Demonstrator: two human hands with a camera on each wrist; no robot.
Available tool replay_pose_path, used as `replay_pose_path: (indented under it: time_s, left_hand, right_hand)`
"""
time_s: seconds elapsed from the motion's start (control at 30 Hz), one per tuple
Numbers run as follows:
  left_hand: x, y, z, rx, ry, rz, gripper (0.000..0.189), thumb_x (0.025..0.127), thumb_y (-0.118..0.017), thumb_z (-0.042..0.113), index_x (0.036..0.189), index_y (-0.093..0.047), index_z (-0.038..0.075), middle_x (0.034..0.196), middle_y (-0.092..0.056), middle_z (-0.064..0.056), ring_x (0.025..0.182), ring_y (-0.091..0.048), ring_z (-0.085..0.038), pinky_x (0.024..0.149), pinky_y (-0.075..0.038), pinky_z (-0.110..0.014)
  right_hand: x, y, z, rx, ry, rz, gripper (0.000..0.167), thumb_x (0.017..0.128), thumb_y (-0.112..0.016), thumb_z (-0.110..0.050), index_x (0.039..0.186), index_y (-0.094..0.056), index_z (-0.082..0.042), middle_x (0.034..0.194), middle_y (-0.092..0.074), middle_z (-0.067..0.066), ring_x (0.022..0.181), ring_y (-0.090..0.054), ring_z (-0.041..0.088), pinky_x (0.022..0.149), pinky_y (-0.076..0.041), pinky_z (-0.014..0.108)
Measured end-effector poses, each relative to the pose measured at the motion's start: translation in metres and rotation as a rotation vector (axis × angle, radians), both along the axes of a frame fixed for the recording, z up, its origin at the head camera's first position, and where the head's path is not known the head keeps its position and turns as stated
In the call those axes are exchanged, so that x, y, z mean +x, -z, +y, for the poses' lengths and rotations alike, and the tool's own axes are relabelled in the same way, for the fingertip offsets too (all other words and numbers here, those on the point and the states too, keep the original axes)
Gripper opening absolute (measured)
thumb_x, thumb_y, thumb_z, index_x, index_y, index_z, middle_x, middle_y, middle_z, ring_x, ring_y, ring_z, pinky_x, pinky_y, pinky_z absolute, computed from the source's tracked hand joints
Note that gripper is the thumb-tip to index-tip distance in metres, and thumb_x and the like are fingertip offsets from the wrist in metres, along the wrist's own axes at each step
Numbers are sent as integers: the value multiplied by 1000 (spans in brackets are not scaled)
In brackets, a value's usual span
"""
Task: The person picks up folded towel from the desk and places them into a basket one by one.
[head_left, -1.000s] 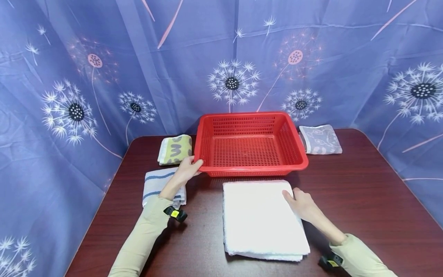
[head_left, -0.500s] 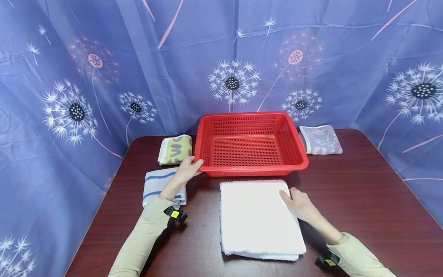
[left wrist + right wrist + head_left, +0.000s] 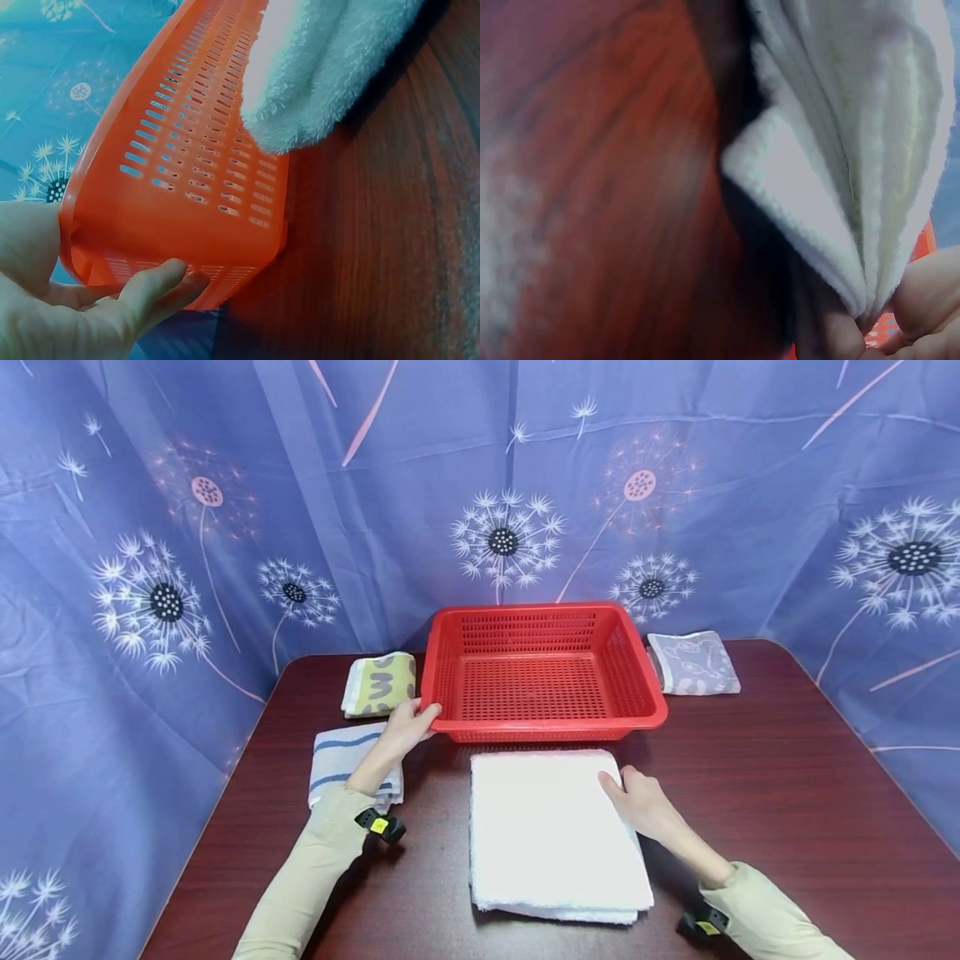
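In the head view my left hand [image 3: 410,724] grips the front left corner of a red plastic basket [image 3: 540,727], thumb over the rim. The left wrist view shows its fingers [image 3: 161,289] against the slotted wall below that rim. A thick folded white towel [image 3: 551,835] lies in front of the basket. My right hand [image 3: 647,802] pinches its right edge near the far corner, thumb on top. Seen from the right wrist, the towel's layers [image 3: 810,187] gather between thumb and fingers. The fingers under the towel are mostly hidden in the head view.
A blue-striped white towel [image 3: 337,760] lies partly under my left forearm. Behind it sits a folded green-and-white towel [image 3: 382,685], left of the basket. A folded grey patterned towel [image 3: 697,664] lies right of the basket. A blue dandelion-print curtain [image 3: 420,527] borders the dark wooden table [image 3: 787,793].
The white towel has slid a little to the left together with my right hand. My left hand and the basket have stayed in place.
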State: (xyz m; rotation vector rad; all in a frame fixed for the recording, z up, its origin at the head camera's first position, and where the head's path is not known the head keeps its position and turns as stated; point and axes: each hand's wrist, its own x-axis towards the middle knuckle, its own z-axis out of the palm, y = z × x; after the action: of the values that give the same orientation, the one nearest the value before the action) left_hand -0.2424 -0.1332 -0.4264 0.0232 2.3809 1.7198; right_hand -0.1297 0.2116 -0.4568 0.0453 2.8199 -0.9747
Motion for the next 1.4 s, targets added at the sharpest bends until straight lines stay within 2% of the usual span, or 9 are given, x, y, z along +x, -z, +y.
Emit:
replay_pose_path:
  time_s: [0.13, 0.33, 0.43, 0.5, 0.57, 0.7, 0.87, 1.23, 1.4]
  left_hand:
    - [0, 1, -1, -39, -4, 28, 37, 98, -48, 18, 120, -57, -11, 105, -65, -24, 74, -57, -4, 68, -49, -16]
    - [2, 0, -4, -90, 9, 62, 45, 102, -45, 26, 130, -52, -9, 122, -61, -29, 100, -65, -21, 88, -55, -32]
    - [7, -3, -6, -66, -9, 48, 47, 104, -40, 27, 134, -49, -8, 126, -58, -27, 111, -63, -29, 92, -53, -35]
    - [10, -4, -8, -12, -18, 42, 48, 105, -36, 26, 135, -47, -9, 129, -56, -28, 115, -60, -31, 94, -51, -35]
    - [14, -5, -9, 49, -32, 32, 47, 106, -33, 24, 134, -48, -10, 127, -56, -29, 115, -60, -32, 95, -51, -35]
    - [24, -3, -11, 94, -32, 26, 44, 105, -28, 16, 130, -48, -14, 120, -58, -34, 109, -62, -36, 93, -52, -35]
    - [38, 1, -13, 90, -1, 12, 40, 100, -28, 7, 128, -48, -15, 117, -58, -38, 108, -61, -42, 89, -55, -34]
    - [72, 10, -6, 51, 86, -60, 35, 98, -39, 2, 127, -50, -15, 112, -60, -34, 100, -65, -35, 87, -56, -35]
    - [84, 17, 0, 92, 134, -120, 37, 98, -40, 2, 129, -45, -18, 115, -58, -35, 103, -64, -34, 90, -54, -36]
  right_hand:
    - [0, -1, -2, 8, 2, 3, 36, 99, -49, -30, 88, -51, 4, 67, -43, 6, 58, -43, 18, 53, -35, 29]
    - [1, -4, -1, 30, 3, -34, 42, 100, -46, -37, 93, -52, 4, 69, -47, 7, 62, -46, 20, 56, -35, 30]
    - [2, -7, 1, 43, 8, -39, 41, 99, -45, -38, 93, -53, 1, 69, -49, 6, 63, -47, 20, 56, -36, 29]
    - [3, -9, 3, 39, 7, -25, 41, 100, -45, -39, 92, -54, 0, 68, -50, 5, 62, -47, 18, 56, -36, 29]
    - [4, -10, 5, 35, 3, -3, 42, 100, -44, -39, 91, -56, 0, 68, -51, 5, 61, -47, 17, 55, -37, 29]
    - [6, -10, 8, 32, 1, 22, 44, 101, -44, -39, 94, -57, 3, 68, -53, 5, 60, -48, 17, 54, -38, 29]
    - [7, -7, 10, 38, 4, 7, 44, 100, -45, -38, 98, -58, 4, 68, -54, 5, 60, -48, 17, 53, -38, 29]
    - [12, -6, 9, 30, 0, -27, 48, 100, -44, -41, 106, -58, 5, 72, -56, 5, 63, -49, 16, 54, -39, 29]
    - [15, -5, 6, 32, -10, -23, 49, 100, -44, -41, 110, -56, 6, 75, -57, 6, 67, -51, 17, 57, -39, 29]
